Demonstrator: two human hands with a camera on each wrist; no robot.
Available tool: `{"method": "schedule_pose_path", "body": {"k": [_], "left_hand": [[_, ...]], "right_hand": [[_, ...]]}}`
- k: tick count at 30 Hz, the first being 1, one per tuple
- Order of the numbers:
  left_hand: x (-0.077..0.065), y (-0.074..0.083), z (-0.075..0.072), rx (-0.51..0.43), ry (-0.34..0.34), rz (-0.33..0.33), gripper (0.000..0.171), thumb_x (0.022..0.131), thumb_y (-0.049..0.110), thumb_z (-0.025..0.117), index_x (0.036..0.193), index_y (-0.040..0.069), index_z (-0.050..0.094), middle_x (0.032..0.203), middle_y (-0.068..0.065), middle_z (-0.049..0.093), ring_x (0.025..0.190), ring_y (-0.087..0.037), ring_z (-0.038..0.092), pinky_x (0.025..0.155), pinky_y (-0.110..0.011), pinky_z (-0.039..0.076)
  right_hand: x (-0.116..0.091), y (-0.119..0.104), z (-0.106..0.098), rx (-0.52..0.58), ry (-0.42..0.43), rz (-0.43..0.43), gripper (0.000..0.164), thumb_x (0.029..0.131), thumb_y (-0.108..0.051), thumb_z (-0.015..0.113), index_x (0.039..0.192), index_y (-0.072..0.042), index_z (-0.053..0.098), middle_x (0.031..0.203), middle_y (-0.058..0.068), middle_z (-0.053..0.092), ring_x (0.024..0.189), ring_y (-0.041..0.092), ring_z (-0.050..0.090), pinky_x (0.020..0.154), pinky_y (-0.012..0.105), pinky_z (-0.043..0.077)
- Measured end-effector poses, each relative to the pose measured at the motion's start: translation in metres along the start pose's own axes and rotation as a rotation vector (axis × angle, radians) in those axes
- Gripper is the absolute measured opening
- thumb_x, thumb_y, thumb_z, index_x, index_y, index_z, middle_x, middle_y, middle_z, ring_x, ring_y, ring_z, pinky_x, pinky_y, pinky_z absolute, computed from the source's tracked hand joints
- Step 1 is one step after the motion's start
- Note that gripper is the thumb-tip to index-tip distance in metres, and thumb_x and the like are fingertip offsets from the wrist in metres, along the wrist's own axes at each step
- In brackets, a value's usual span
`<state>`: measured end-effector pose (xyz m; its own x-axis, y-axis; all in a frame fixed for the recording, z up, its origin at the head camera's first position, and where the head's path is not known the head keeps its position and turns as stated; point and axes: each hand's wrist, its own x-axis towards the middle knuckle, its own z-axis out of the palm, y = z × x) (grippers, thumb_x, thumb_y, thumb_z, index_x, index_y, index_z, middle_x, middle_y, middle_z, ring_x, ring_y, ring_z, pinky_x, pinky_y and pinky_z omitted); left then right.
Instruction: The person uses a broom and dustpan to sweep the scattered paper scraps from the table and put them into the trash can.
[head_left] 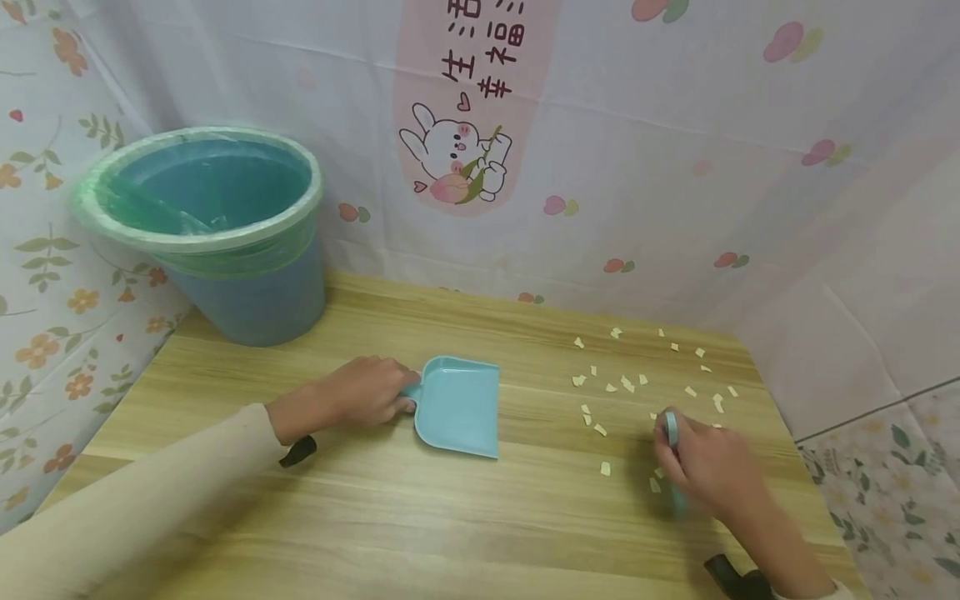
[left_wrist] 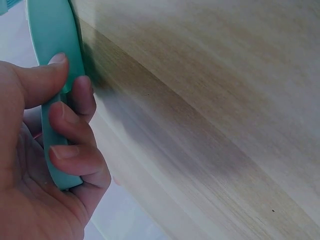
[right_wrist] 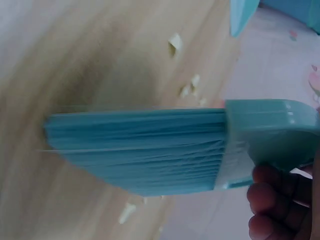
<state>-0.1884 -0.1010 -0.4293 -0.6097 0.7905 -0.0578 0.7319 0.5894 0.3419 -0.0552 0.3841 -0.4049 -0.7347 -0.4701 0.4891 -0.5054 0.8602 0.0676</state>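
Observation:
In the head view my left hand (head_left: 367,392) grips the handle of a light blue dustpan (head_left: 459,408), which lies on the table with its straight edge facing right. The left wrist view shows the fingers curled round that handle (left_wrist: 62,165). Farther right, my right hand (head_left: 712,462) holds a small blue hand brush (right_wrist: 135,150) by its handle. Its bristles point down at the tabletop in the right wrist view and are slightly blurred. Pale scraps of paper (head_left: 627,384) are scattered on the wood between the dustpan and the brush, with some around the right hand.
A blue bucket (head_left: 251,300) lined with a green plastic bag stands at the table's back left corner. The wood-grain table (head_left: 450,525) meets a printed cloth (head_left: 600,208) along its back edge. Patterned cloth also hangs at the left.

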Motion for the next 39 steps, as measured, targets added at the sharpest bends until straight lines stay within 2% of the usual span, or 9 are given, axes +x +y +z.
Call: {"method": "schedule_pose_path", "body": {"k": [3,10,17,24,32,39], "left_hand": [[0.0,0.0,-0.001,0.006,0.002,0.001,0.019,0.106,0.02,0.075,0.091,0.013,0.064,0.082,0.006,0.059,0.069,-0.011,0.05,0.064,-0.032,0.049],[0.0,0.0,-0.002,0.001,-0.004,-0.003,0.019,0.106,0.02,0.074,0.092,0.012,0.064,0.084,0.005,0.06,0.07,-0.012,0.05,0.065,-0.033,0.049],[0.001,0.0,-0.001,-0.011,-0.003,0.014,0.02,0.106,0.02,0.074,0.09,0.013,0.063,0.083,0.006,0.059,0.071,-0.011,0.05,0.065,-0.033,0.049],[0.001,0.001,-0.002,0.015,-0.016,-0.008,0.019,0.106,0.021,0.074,0.093,0.011,0.065,0.083,0.005,0.058,0.071,-0.012,0.05,0.064,-0.032,0.048],[0.001,0.002,-0.001,0.021,-0.012,-0.01,0.02,0.106,0.022,0.075,0.092,0.013,0.064,0.083,0.006,0.057,0.07,-0.012,0.049,0.064,-0.032,0.047],[0.0,0.003,-0.002,0.013,-0.023,-0.02,0.018,0.107,0.022,0.074,0.094,0.011,0.067,0.086,0.005,0.061,0.071,-0.012,0.051,0.065,-0.033,0.049]], "right_hand": [[0.002,-0.003,0.008,0.01,0.052,0.005,0.035,0.114,-0.036,0.034,0.087,-0.017,0.047,0.066,-0.018,0.029,0.054,-0.001,0.022,0.045,0.024,0.02],[0.018,-0.015,0.016,0.102,0.055,0.094,0.022,0.108,-0.02,0.048,0.086,-0.017,0.047,0.065,-0.016,0.034,0.055,0.0,0.026,0.047,0.026,0.026],[0.041,-0.029,0.027,0.154,0.057,0.136,0.022,0.109,-0.009,0.045,0.087,-0.011,0.05,0.064,-0.014,0.035,0.054,-0.001,0.025,0.046,0.026,0.028],[0.063,-0.041,0.04,0.202,0.071,0.17,0.02,0.106,-0.006,0.048,0.087,-0.011,0.053,0.063,-0.013,0.035,0.053,0.0,0.027,0.046,0.026,0.028],[0.082,-0.047,0.055,0.244,0.1,0.168,0.022,0.105,-0.007,0.047,0.085,-0.009,0.054,0.061,-0.011,0.035,0.05,0.0,0.025,0.043,0.025,0.026],[0.096,-0.052,0.047,0.289,0.088,0.227,0.022,0.108,-0.007,0.049,0.088,-0.005,0.059,0.061,-0.005,0.045,0.049,0.006,0.038,0.043,0.029,0.032]]}}
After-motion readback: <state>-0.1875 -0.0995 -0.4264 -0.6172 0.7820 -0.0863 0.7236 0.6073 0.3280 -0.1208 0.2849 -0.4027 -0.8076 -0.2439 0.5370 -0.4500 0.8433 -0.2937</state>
